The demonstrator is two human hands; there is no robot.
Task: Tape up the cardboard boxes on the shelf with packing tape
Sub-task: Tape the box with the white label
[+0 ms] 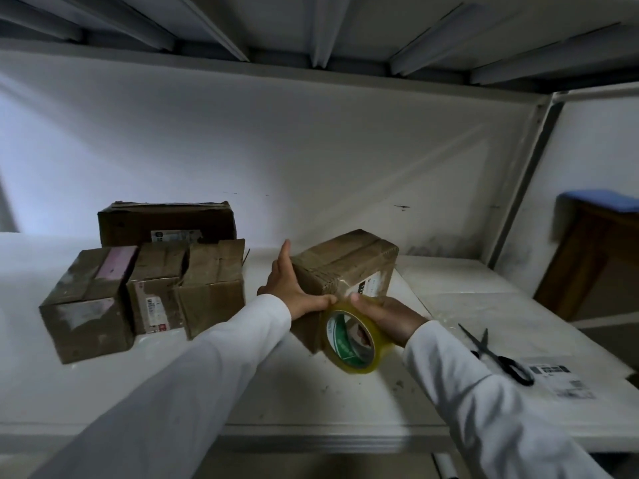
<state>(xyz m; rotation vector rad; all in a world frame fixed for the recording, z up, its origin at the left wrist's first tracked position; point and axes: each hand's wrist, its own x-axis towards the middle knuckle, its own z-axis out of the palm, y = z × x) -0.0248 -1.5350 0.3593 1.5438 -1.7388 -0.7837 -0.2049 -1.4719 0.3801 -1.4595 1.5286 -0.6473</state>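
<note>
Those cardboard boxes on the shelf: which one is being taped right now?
The box standing alone right of the group: the left hand steadies it and the right hand holds the tape roll against it. Nobody touches the others.

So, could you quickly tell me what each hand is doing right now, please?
Left hand: open, fingers straight, pressed against the cardboard box.
Right hand: gripping the packing tape roll.

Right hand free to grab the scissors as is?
Probably not yet: the right hand grips the tape roll against the box. The path along the shelf to the scissors looks open.
</note>
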